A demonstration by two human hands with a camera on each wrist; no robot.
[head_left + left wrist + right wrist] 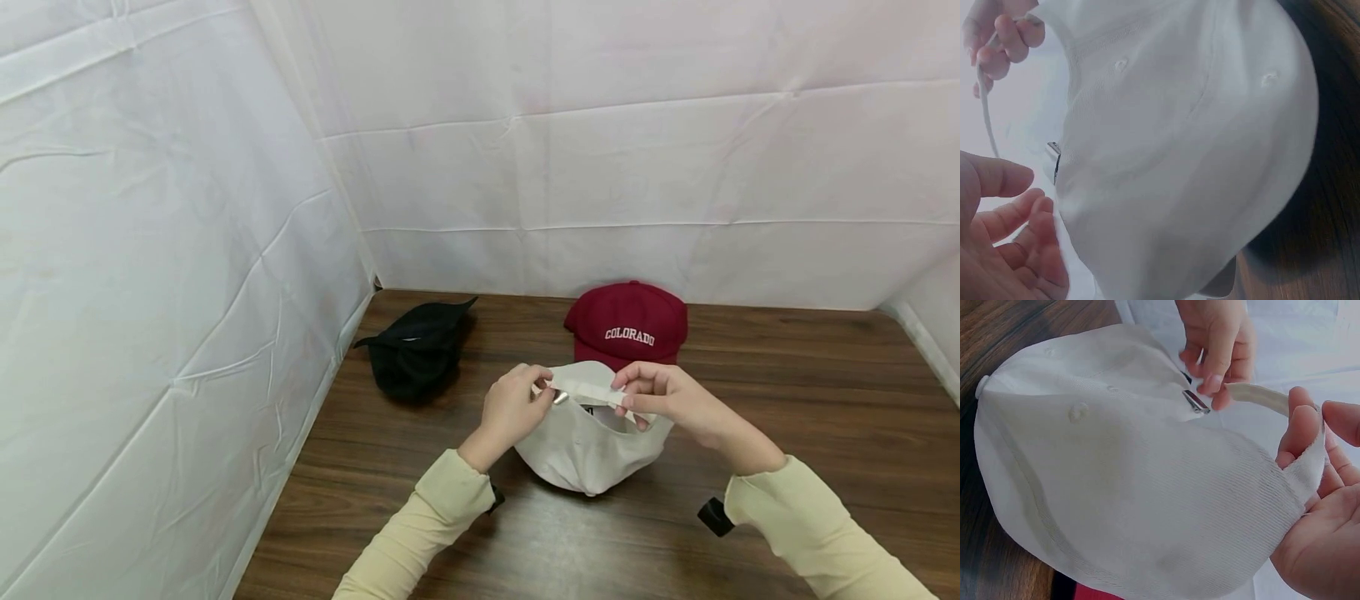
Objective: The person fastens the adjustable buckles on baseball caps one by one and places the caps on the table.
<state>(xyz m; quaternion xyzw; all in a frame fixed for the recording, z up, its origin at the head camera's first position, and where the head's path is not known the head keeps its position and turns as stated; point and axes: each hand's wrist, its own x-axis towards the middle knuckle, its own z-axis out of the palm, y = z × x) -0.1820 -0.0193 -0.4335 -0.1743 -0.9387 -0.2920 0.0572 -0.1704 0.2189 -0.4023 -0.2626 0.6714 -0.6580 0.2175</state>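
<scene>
A white cap has its crown toward me and its rear opening facing up. Its loose fabric strap stretches across that opening. The right hand pinches the strap between thumb and fingers near where it joins the cap; in the right wrist view the strap bends around those fingers. At the strap's free end, the left hand holds the tip with thumb and fingertips, partly hidden in the left wrist view. Close by the left fingertips, a small metal buckle sits on the cap's edge, with no strap visible through it.
A dark red cap lettered COLORADO lies just behind the white one. To the left lies a black cap. All are on a brown wooden table, with white sheeting behind and at the sides.
</scene>
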